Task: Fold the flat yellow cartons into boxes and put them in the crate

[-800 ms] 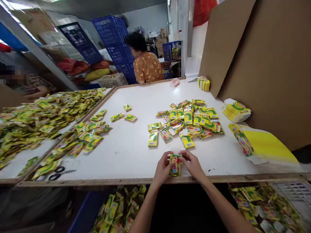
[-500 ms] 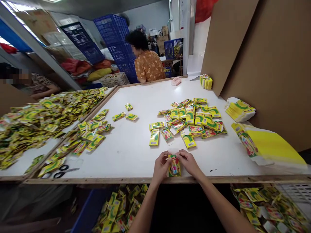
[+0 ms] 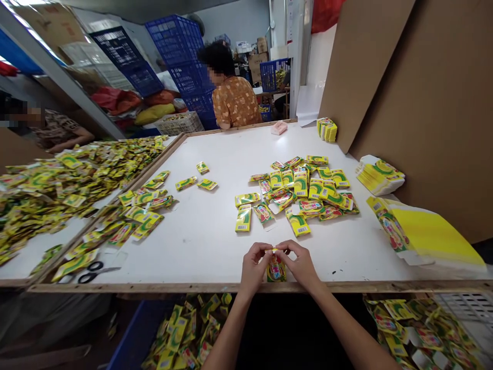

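The left hand (image 3: 254, 267) and the right hand (image 3: 302, 264) meet at the near edge of a broad white tabletop (image 3: 208, 236), a little right of centre. Both are nearly closed, fingers curled and thumbs drawn in, pinching the far end of a small yellow-and-green printed cardboard box (image 3: 276, 272) with red pictures and pale lettering. The box is between the two hands, just inside the flat wooden strip (image 3: 185, 288) along the table's near edge.

Beyond the hands, to the right, lies a loose pile of similar yellow-and-green boxes (image 3: 301, 183), some showing barcodes, some with white flaps out. Three separate small boxes (image 3: 208, 184) lie left of that pile, well apart from it. Farther left, a scatter of yellow-and-green boxes (image 3: 142, 211) runs along the wooden divider, with black-handled scissors (image 3: 88, 277) at its near end. Past the divider spreads a large heap of yellow-and-green packets (image 3: 103, 172).

On the right side stand a stack of flat yellow-and-white cartons (image 3: 379, 173) and, nearer, a curved yellow sheet-like piece (image 3: 431, 228). At the table's far edge, a person in an orange-brown patterned shirt (image 3: 236, 103) is beside tall blue plastic crates (image 3: 175, 41).
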`<action>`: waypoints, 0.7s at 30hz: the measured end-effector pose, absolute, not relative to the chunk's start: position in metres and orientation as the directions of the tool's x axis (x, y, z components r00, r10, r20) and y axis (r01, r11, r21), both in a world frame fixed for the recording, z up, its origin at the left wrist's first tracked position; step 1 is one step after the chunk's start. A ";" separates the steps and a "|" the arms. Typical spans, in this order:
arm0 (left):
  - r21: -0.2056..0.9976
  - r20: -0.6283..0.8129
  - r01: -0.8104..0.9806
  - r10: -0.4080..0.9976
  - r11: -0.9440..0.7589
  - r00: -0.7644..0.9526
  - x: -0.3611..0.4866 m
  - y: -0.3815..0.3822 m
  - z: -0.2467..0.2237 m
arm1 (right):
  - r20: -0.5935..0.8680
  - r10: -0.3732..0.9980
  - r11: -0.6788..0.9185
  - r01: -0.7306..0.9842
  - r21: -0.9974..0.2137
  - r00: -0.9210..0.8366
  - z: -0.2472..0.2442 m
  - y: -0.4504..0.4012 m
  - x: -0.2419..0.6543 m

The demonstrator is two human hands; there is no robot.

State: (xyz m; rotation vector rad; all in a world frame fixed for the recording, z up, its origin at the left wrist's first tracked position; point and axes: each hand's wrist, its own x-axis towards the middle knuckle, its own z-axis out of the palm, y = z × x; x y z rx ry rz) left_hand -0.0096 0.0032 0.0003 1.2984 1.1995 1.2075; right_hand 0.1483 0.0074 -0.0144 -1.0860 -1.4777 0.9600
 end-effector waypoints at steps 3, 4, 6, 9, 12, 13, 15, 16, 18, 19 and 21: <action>1.000 -0.003 0.023 1.000 0.004 -0.004 -0.006 0.008 -0.001 | 0.199 0.979 0.202 0.164 -0.965 -0.036 -0.012 0.010 0.148; 1.000 -0.016 0.014 1.000 0.016 -0.017 -0.005 0.009 -0.001 | 0.181 0.983 0.183 0.157 -0.971 -0.025 -0.011 0.011 0.148; 0.999 -0.029 -0.015 0.999 0.028 -0.042 -0.002 0.011 0.000 | 0.163 0.987 0.162 0.133 -0.978 -0.009 -0.009 0.013 0.148; 0.997 -0.039 -0.072 0.999 0.037 -0.036 -0.001 0.010 0.001 | 0.170 0.985 0.170 0.125 -0.977 -0.015 -0.008 0.014 0.148; 0.993 -0.059 -0.104 0.998 0.062 0.027 -0.003 0.005 -0.001 | 0.182 0.982 0.188 0.129 -0.974 -0.051 -0.013 0.010 0.150; 0.993 -0.064 -0.099 0.997 0.068 0.041 -0.003 0.004 -0.002 | 0.184 0.981 0.190 0.128 -0.973 -0.062 -0.015 0.008 0.150; 0.996 -0.061 -0.069 0.997 0.064 0.046 -0.002 0.002 -0.004 | 0.186 0.980 0.195 0.128 -0.972 -0.076 -0.018 0.005 0.150; 0.997 -0.056 -0.051 0.997 0.059 0.043 -0.002 0.002 -0.004 | 0.188 0.979 0.198 0.130 -0.972 -0.081 -0.019 0.004 0.150; 0.999 -0.045 -0.028 0.999 0.046 0.029 -0.001 0.001 -0.001 | 0.199 0.976 0.210 0.137 -0.968 -0.086 -0.020 0.004 0.150; 0.999 -0.037 -0.021 0.999 0.037 0.009 -0.003 -0.001 0.002 | 0.210 0.975 0.220 0.149 -0.964 -0.076 -0.021 0.005 0.152; 1.000 -0.021 0.004 0.997 0.021 -0.073 -0.016 -0.007 0.011 | 0.253 0.967 0.251 0.222 -0.942 -0.020 -0.022 0.010 0.157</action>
